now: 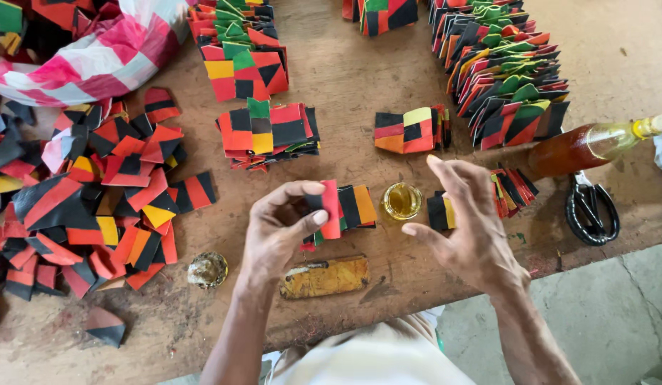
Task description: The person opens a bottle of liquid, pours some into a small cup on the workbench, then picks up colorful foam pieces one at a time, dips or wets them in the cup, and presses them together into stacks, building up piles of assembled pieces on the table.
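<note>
Left hand point(277, 227) pinches a red folded piece point(331, 208) between thumb and fingers. Right hand point(468, 224) hovers spread, empty, beside a small glue dish point(401, 200) on the tabletop point(345, 71).

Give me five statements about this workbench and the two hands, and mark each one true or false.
1. The left hand pinches a red patch between thumb and fingers. True.
2. The right hand has its grip closed on the scissors. False: it is open and holds nothing, and the scissors lie apart on the table, to its right.
3. A small dish of yellowish liquid sits between the two hands. True.
4. The bottle stands upright. False: it lies on its side.
5. A loose heap of patches lies to the right of the right hand. False: it lies far left, beyond the left hand.
</note>
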The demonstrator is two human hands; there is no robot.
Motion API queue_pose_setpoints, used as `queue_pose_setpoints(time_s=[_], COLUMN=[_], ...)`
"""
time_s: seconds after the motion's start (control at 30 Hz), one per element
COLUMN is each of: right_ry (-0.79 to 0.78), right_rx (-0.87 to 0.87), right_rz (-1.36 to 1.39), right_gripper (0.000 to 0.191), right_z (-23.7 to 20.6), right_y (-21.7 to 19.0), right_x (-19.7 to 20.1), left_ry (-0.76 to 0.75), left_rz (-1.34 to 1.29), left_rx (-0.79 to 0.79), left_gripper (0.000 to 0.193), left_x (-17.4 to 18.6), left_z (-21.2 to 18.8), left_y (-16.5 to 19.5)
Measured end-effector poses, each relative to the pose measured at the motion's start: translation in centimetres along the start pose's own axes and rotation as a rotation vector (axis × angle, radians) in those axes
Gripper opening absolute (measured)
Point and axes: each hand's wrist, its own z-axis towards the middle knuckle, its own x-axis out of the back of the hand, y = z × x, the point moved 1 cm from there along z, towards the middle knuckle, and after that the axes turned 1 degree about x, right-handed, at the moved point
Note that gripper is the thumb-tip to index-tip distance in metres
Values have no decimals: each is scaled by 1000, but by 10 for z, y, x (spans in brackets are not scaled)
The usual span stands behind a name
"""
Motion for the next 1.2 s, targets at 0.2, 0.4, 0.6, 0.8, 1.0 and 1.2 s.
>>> queue_pose_setpoints(time_s=[0.2,0.4,0.6,0.8,1.0,1.2], right_ry=[-54,-114,16,73,120,78], right_rx=[218,243,331,391,464,188], right_rz=[287,287,146,111,24,18], right_gripper=[83,90,73,70,65,70], right_z=[-1,12,10,12,-4,24], right_y=[-19,-20,-22,-24,-27,4], right_x=[1,-5,-1,-5,-9,-3], left_ry=[-142,-225,-174,-165,-131,-212], left_rz=[-401,-456,-443,-442,-468,-397], left_rx=[129,164,126,127,99,134], left_gripper=[36,35,35,36,37,41], left_x=[-25,-41,-44,-47,-47,-66], left_z=[18,20,24,27,33,23], left_y=[-14,-11,-11,-14,-11,-2])
